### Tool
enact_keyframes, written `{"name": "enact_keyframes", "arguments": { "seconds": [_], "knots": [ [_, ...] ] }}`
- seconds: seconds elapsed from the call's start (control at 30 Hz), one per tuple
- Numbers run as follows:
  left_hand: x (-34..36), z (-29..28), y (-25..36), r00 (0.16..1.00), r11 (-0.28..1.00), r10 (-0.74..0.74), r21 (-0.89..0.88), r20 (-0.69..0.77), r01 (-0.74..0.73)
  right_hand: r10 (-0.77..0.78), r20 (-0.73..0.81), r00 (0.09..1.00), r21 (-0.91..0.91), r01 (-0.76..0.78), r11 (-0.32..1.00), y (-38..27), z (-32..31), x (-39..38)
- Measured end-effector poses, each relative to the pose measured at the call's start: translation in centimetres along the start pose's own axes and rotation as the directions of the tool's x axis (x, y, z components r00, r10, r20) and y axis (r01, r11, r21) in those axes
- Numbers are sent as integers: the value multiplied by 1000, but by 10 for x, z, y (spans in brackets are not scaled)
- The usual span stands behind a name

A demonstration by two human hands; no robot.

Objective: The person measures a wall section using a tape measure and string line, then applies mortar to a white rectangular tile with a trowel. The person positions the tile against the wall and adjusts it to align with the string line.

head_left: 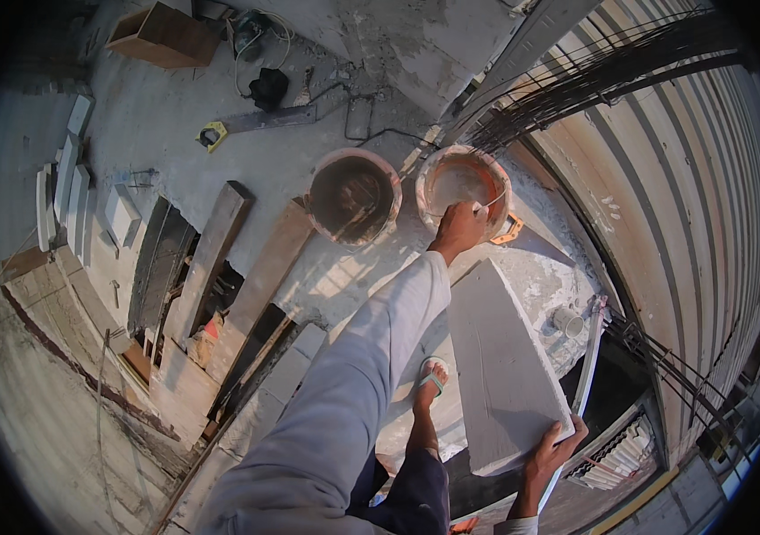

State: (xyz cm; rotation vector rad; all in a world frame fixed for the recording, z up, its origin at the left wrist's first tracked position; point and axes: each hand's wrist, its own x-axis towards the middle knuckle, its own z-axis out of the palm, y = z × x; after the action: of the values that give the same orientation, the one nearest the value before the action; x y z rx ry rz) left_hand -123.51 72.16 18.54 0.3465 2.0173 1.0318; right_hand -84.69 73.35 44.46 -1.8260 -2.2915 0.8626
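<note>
My left hand [462,230] reaches over the near rim of the right-hand bucket [425,192], its fingers curled closed. A thin pale edge shows by the fingertips, but what the hand grips is hidden. A long grey block [505,374], likely lightweight concrete, stands at a slant below this bucket. My right hand [551,456] grips its lower right corner, thumb on the face and fingers along the side. Just right of the bucket, a handsaw with an orange handle [509,229] lies with its blade pointing right.
Another bucket [316,209] with dark contents stands to the left. Planks [260,285] lie over floor openings. A yellow-handled saw [212,135], a wooden box [166,36] and stacked pale blocks [68,178] are farther off. Corrugated sheeting [665,178] and rebar [594,80] border the right. A cup [567,322] sits near another opening.
</note>
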Motion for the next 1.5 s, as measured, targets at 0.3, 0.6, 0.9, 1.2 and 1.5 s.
{"name": "enact_keyframes", "arguments": {
  "seconds": [0.3, 0.6, 0.9, 1.2, 1.5],
  "knots": [
    [-64, -95, -246, 295, 813, -577, -504, -761, 291, -83, 110, 990, -164, 101, 981, -54, 11, 30],
    [0, -136, -210, 697, 308, -672, -950, -251, -46, -51, 246, 968, -283, 122, 951, -80, 12, 31],
    [-8, -119, -97, 815, 129, -579, -989, -13, 76, -321, 345, 882, -232, 411, 881, -150, 24, 26],
    [-339, 10, -27, 775, 795, -499, -561, -388, 231, -381, 550, 743, -57, 489, 871, -152, 28, 51],
    [-627, -13, 49, 532, 728, -584, -686, -613, 8, -444, 805, 394, -38, 781, 624, -140, 44, 89]
  ]
}}
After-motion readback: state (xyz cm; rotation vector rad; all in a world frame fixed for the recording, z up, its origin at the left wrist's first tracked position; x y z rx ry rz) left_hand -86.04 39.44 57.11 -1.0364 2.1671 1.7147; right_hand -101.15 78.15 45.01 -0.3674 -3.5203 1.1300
